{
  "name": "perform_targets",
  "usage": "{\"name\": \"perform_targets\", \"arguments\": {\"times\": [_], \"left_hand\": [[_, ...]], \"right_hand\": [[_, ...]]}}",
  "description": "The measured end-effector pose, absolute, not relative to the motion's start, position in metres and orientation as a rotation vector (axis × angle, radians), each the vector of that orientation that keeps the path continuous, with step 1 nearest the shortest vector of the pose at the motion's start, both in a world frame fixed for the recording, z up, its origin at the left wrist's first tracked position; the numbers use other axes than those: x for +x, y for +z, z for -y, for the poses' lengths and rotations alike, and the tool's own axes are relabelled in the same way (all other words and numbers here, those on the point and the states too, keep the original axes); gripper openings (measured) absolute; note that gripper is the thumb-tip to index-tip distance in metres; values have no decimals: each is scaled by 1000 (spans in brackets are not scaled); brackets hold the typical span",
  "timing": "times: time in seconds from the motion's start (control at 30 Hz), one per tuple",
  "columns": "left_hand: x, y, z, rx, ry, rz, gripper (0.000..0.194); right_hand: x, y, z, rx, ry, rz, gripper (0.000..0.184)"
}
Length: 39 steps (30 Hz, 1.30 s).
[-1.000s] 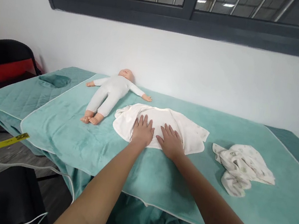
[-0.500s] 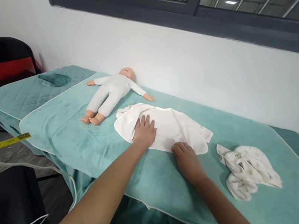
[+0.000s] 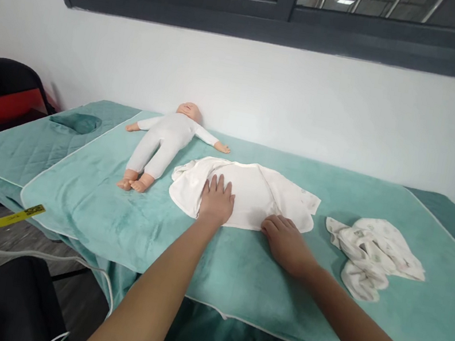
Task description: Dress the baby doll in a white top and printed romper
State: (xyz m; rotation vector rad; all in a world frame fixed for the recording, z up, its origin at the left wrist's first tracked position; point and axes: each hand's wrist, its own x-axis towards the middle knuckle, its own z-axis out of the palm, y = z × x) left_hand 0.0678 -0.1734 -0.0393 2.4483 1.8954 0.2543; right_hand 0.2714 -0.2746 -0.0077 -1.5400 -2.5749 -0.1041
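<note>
Left hand [image 3: 216, 201] lies palm down, fingers extended and slightly spread, at about seven o'clock on a white baby garment [image 3: 249, 197]. Right hand [image 3: 286, 238], well clear of it, has curled fingers at the garment's near edge, around five o'clock; whether they pinch the fabric or only press on it, I cannot tell. Spread wide across a teal velvety sheet [image 3: 237, 271], the garment has bunched folds toward nine o'clock and a diagonal fold running toward its five o'clock edge. At ten o'clock from it, a baby doll [image 3: 170, 132] in a white bodysuit lies on its back, arms out, apart from the cloth. Between three and four o'clock, a crumpled printed white cloth [image 3: 380, 251] lies on the sheet.

The step in hand looks like flattening and straightening the garment. The next move seems to call for steady left-hand pressure while the right fingers work gently along that edge.
</note>
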Motion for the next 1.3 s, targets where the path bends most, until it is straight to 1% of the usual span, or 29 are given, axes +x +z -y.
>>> {"name": "perform_targets", "arguments": {"times": [0.23, 0.37, 0.43, 0.57, 0.67, 0.8, 0.93, 1.03, 1.2, 1.27, 1.3], "left_hand": [[68, -40, 173, 2460, 262, -1893, 59], [68, -41, 172, 2473, 274, -1895, 59], [68, -42, 172, 2482, 279, -1899, 59], [66, -42, 174, 2504, 302, -1894, 57], [66, -41, 175, 2509, 333, -1888, 56], [66, -41, 175, 2501, 404, -1876, 51], [66, -43, 176, 2456, 607, -1828, 42], [63, -43, 180, 2343, 852, -1706, 33], [37, -29, 190, 2009, 1425, -1572, 38], [17, -16, 188, 2017, 1495, -1612, 39], [5, -9, 185, 2040, 1466, -1693, 40]], "right_hand": [[272, 2, 274, -1548, -84, 2647, 22], [262, 10, 269, -1616, -89, 2653, 30], [250, 14, 261, -1648, -70, 2589, 32], [218, 12, 225, -1648, 98, 2286, 27], [196, 2, 187, -1745, 126, 2128, 38], [182, -20, 153, -1845, 99, 2102, 50], [181, -38, 148, -1904, 73, 2143, 56], [181, -43, 149, -1941, 47, 2162, 58], [178, -41, 148, -2020, 8, 2158, 63], [177, -40, 148, -2061, 1, 2155, 65], [177, -39, 148, -2075, 2, 2154, 65]]}}
